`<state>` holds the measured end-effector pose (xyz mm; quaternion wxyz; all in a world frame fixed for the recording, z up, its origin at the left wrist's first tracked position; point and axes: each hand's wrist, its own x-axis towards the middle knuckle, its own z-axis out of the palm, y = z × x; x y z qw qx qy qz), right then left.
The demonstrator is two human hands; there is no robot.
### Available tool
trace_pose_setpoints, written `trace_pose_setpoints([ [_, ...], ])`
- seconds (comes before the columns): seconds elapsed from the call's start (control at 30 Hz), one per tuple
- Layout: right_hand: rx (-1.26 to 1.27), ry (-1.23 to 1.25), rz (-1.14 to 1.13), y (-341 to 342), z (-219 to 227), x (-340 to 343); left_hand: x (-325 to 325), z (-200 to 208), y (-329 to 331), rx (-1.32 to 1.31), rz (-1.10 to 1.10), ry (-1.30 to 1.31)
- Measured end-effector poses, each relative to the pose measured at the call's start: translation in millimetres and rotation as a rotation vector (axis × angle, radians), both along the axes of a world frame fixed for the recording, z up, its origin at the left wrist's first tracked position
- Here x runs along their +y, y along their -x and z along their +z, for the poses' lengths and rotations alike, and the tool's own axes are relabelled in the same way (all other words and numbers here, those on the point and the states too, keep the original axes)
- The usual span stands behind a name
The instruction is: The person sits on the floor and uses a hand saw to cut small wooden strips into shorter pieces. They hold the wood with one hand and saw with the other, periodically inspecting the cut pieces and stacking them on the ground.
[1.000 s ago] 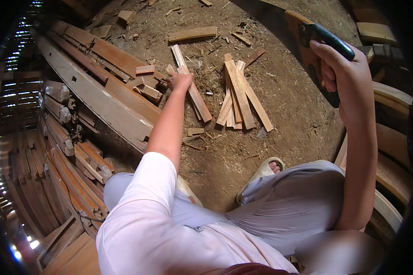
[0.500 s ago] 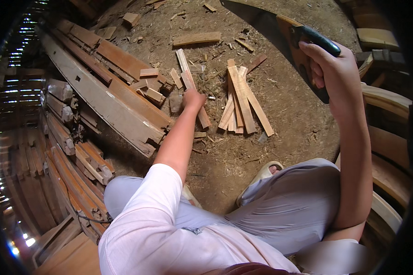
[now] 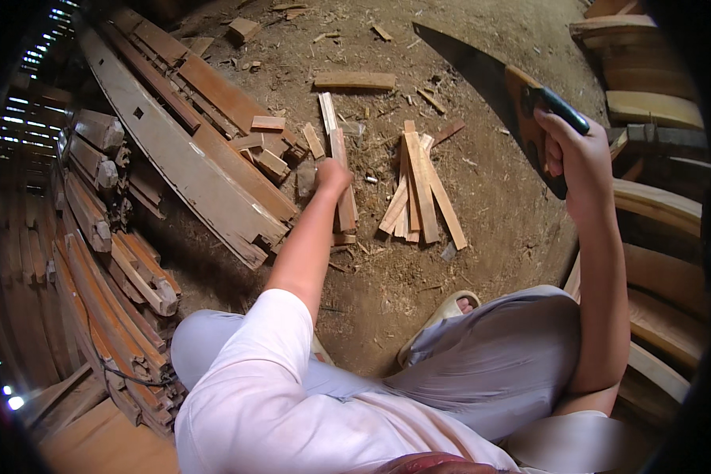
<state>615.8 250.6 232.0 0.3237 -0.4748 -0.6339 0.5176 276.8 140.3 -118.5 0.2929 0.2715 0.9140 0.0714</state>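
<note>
My right hand point(image 3: 563, 146) is wrapped round the handle of a handsaw point(image 3: 482, 69), raised at the upper right with its dark blade slanting up and to the left. Low over the dirt, my left hand point(image 3: 333, 178) is closed on a narrow wooden strip point(image 3: 346, 207). Beyond its knuckles, paler wood point(image 3: 327, 110) continues in line with that strip; I cannot tell whether it is a separate piece. Just right of the left hand lies a fanned pile of thin wooden slats point(image 3: 421, 186), touched by neither hand.
Long planks point(image 3: 186, 170) lie slanting on the left, with small offcuts point(image 3: 272, 163) at their near side. Stacked timber point(image 3: 87, 292) stands at the far left. Curved boards point(image 3: 656, 201) line the right side. A short board point(image 3: 355, 80) lies farther off on the dirt floor.
The view has shifted slightly, so the ground things sit lower. The strip under my left hand has turned to lie straighter away from me. Both hands keep their holds.
</note>
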Motion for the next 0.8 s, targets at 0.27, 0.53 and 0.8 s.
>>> trace_pose_setpoints([
  [0.27,-0.09,-0.041,-0.023,3.9,-3.5,-10.3,-0.2,-2.6,-11.9,-0.076,0.103,-0.083],
  [0.53,-0.085,-0.018,0.05,17.9,-7.9,-10.5,-3.0,49.4,13.2,-0.704,0.274,-0.523],
  [0.8,0.067,-0.013,-0.019,49.5,-19.7,-7.3,16.7,190.5,-91.2,-1.359,-0.114,-0.957],
])
